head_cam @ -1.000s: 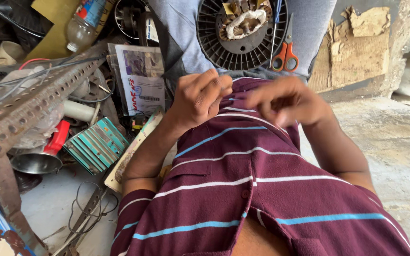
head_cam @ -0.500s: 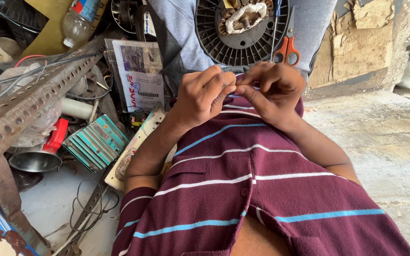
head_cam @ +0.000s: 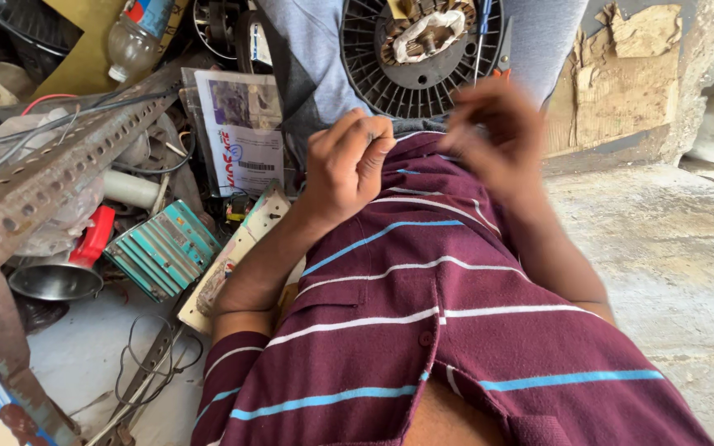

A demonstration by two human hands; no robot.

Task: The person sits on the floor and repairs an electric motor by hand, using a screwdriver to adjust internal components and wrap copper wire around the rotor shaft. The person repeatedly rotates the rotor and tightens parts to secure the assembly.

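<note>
My left hand (head_cam: 347, 165) sits just left of centre with its fingers curled in and thumb pressed to the forefinger, pinched together on something too small for me to make out; my right hand (head_cam: 493, 136) hangs at about one o'clock from it, blurred, so I cannot tell whether its fingers are together or apart, nor whether it holds anything; the two hands are near each other but not touching. Both hover over the maroon striped shirt (head_cam: 423, 314) that fills the lower half of my view.

At twelve o'clock from the hands lies a black round fan grille (head_cam: 373, 66) on the grey-trousered lap, with a copper-wound motor core (head_cam: 423, 37) at its middle; a thin screwdriver (head_cam: 481, 41) lies across the grille's right side.

At nine o'clock from the left hand lies a printed packet (head_cam: 245, 132); at eight o'clock, a teal ribbed block (head_cam: 163, 248); farther out at nine o'clock runs a rusty perforated angle bar (head_cam: 43, 177); at eleven o'clock lies a plastic bottle (head_cam: 138, 41).
</note>
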